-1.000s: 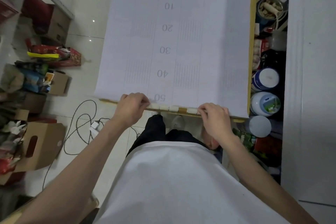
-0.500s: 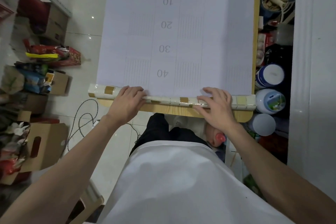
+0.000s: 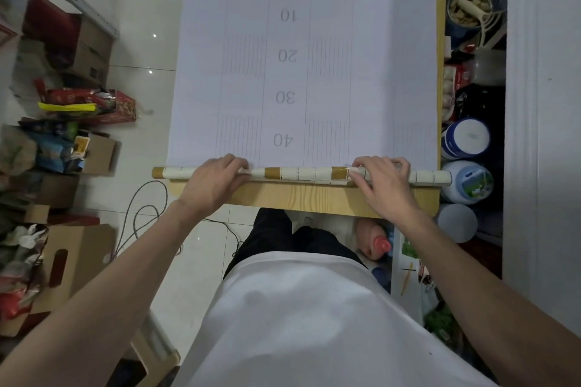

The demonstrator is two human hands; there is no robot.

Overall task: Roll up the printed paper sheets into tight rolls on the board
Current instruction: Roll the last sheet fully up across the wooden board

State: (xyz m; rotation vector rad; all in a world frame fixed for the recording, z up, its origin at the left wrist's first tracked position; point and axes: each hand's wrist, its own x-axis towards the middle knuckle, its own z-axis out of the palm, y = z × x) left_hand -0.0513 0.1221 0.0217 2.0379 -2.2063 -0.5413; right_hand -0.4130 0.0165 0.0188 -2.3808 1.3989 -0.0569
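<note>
Two hands sit on the paper roll, which lies near the close edge of the board. The left hand curls its fingers over the roll. The right hand does the same further right. Most of the printed sheet lies flat beyond. I think the rolling is only just started. Next, both hands should push away evenly and keep it tight.

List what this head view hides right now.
In the head view:
Sheet, far end: cut off by the top edge.
Roll under the left hand and right hand: covered by them.
Board beneath the sheet: hidden by paper.
Fine printed lines: too faint.
</note>
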